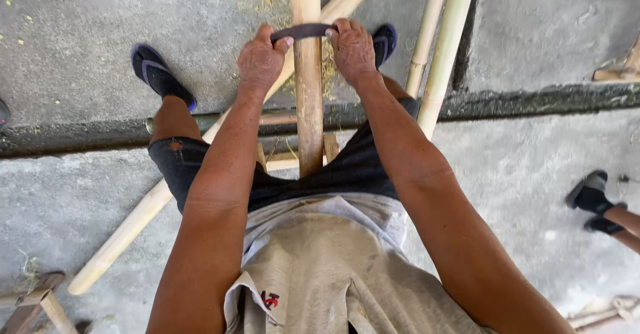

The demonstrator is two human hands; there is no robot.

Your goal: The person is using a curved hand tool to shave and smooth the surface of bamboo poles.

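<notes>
Crosswise, blade (303,32) spans pole (308,94), fingers (279,41) gripping.

dark curved blade (303,32) | crosswise on pole; tan bamboo pole (308,101) | upright between legs

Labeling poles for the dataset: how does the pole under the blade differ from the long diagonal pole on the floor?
The centre pole runs straight away from the person, between the legs; the diagonal pole slants across the concrete. The centre pole is darker tan and crossed by the curved blade, held by left hand and right hand; the diagonal pole is paler, untouched. Both look like bamboo.
</notes>
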